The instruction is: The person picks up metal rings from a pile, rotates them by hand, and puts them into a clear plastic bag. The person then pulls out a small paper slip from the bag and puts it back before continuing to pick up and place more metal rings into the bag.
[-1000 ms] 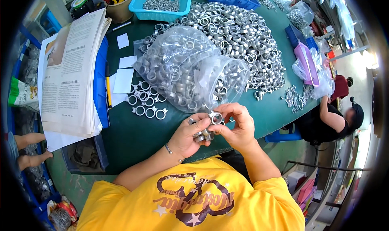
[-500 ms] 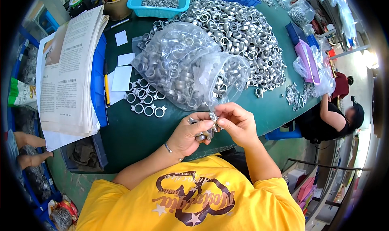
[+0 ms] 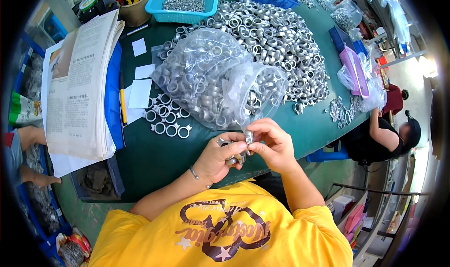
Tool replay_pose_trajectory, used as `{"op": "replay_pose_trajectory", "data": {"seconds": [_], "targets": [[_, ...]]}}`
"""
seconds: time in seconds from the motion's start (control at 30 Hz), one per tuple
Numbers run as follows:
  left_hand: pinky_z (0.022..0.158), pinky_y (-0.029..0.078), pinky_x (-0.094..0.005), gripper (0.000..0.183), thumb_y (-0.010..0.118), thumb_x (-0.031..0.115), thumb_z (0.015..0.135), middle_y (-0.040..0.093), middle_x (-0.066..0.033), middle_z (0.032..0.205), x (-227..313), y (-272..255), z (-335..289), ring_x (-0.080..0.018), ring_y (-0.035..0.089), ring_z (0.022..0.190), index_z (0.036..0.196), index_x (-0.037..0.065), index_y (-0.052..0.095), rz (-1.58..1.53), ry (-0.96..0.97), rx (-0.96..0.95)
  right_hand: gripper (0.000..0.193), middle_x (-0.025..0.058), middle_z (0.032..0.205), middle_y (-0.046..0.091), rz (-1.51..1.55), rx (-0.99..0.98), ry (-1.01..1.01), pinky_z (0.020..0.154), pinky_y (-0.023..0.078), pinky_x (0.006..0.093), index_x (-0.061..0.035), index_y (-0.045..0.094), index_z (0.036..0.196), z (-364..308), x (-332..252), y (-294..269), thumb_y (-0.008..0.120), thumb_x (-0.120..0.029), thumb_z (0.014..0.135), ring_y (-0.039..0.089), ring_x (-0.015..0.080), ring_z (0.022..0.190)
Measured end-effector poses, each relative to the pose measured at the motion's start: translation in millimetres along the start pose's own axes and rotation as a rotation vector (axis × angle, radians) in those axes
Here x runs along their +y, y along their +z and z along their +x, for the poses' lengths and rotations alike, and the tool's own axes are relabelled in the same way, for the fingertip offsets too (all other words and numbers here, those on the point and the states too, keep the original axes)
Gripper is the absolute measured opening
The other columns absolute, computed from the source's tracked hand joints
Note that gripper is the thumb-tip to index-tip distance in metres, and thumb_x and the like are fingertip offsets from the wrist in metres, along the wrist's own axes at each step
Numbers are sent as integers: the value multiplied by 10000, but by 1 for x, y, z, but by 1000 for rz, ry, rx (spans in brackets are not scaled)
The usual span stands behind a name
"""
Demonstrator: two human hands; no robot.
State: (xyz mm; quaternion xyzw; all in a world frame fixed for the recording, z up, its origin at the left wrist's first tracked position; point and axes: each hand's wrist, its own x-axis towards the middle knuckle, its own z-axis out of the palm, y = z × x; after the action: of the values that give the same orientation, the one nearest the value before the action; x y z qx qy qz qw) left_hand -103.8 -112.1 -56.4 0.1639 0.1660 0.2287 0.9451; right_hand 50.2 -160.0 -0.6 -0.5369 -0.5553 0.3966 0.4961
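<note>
Several metal rings [image 3: 233, 160] are gathered in my left hand [image 3: 213, 161], its fingers curled round them. My right hand [image 3: 273, 145] pinches one metal ring [image 3: 249, 136] between thumb and fingers, and my left thumb comes close to it. Just beyond my hands lies a clear plastic bag [image 3: 201, 75] full of similar rings, its mouth toward me. Behind it spreads a large heap of loose metal rings [image 3: 286, 46]. A small group of rings [image 3: 168, 121] lies left of the bag.
A turquoise basket [image 3: 183, 15] of small metal parts stands at the back. Stacked newspapers [image 3: 79, 84] lean on a blue bin at left, beside white paper slips [image 3: 140, 93] and a yellow pen [image 3: 123, 105]. A pink tray [image 3: 355, 72] is at right; a person in black [image 3: 382, 138] sits beyond.
My right hand has turned the pinched ring slightly, so more of its outer side shows. My left hand keeps its rings in nearly the same place.
</note>
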Motion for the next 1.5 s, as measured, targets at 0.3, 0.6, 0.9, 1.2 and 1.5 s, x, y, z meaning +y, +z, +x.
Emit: {"op": "replay_pose_trajectory", "data": {"seconds": [0.3, 0.6, 0.9, 1.2, 1.5], "targets": [[495, 485, -290, 376, 400, 360, 913, 599, -106, 946, 1, -3, -1, -218, 609, 788, 1043, 41, 550, -159, -100, 88, 219, 97, 843, 586, -393, -52, -337, 632, 470, 292, -14, 587, 851, 6, -12, 4, 720, -37, 678, 568, 218, 753], [496, 483, -287, 349, 372, 316, 919, 518, -202, 1093, 5, 5, -4, -289, 583, 873, 998, 31, 557, -227, -77, -55, 455, 69, 769, 533, -492, 484, 205, 566, 443, 287, 22, 448, 1015, 31, 35, -48, 718, -227, 747, 496, 132, 613], [548, 487, -308, 330, 419, 356, 906, 545, -150, 1055, 17, 49, 41, -279, 556, 912, 1034, 83, 554, -413, -162, -40, 334, 130, 577, 571, -384, 241, 355, 507, 439, 321, 16, 579, 719, 36, 41, -40, 566, -296, 837, 545, 166, 513], [804, 442, -327, 447, 572, 203, 832, 550, -183, 1094, 102, 70, 80, -250, 548, 966, 1170, -67, 458, 1096, 297, 359, 315, 26, 585, 570, 135, 94, 291, 431, 412, 229, -26, 547, 715, 53, 11, -39, 483, -274, 899, 531, 93, 475], [942, 183, -658, 251, 714, 282, 614, 465, -78, 1245, 153, 66, -11, -307, 367, 1225, 819, 147, 664, 2900, 377, 16, 265, 77, 634, 587, 463, 2, 287, 395, 420, 233, -30, 527, 758, 109, -42, -23, 455, -239, 903, 546, 135, 472]]}}
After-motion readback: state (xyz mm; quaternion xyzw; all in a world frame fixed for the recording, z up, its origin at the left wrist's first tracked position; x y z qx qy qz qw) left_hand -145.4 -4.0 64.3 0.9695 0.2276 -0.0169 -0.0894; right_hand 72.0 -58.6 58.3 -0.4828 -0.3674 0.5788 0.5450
